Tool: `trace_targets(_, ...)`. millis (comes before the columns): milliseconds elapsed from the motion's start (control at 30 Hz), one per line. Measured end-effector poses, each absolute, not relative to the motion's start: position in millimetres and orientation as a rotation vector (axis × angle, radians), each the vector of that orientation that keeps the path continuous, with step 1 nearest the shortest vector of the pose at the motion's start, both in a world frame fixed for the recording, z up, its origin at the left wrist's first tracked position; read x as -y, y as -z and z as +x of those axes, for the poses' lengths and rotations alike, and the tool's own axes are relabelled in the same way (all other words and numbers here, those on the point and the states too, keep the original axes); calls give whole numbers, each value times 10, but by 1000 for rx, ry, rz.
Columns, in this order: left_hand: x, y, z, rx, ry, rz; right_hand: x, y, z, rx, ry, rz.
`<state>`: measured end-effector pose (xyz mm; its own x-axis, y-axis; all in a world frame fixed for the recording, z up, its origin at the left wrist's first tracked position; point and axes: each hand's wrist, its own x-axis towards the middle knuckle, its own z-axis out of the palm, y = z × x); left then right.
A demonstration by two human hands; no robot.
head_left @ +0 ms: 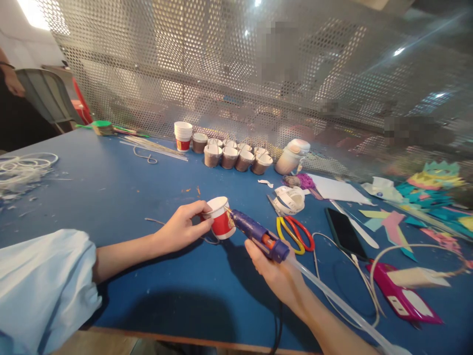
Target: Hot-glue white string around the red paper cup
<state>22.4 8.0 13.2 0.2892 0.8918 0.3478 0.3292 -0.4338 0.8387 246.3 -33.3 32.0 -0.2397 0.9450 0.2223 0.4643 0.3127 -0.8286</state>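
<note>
My left hand (183, 228) grips a small red and white paper cup (220, 219), tilted on its side just above the blue table (111, 197). My right hand (275, 270) is closed round a blue glue gun (258, 235) with a clear glue stick trailing out of its back. The gun's nozzle touches the side of the cup near its rim.
A stack of paper cups (183, 135) and several brown-wrapped cups (236, 157) stand at the back by the perforated metal screen. Scissors (295, 232), a black phone (343, 231), a pink case (402, 296), coloured paper pieces (424, 197) and cords lie to the right. White rings (25, 165) lie far left.
</note>
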Motion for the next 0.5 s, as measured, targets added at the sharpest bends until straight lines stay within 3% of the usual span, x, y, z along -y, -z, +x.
trace_targets(300,-72,-121,219,-1085,-1107,1924,378,-338,2391,2028,-653,-1129)
trace_targets(500,-80,-132,219,-1107,-1119,1914,348,-336,2450,1881,-797,-1228)
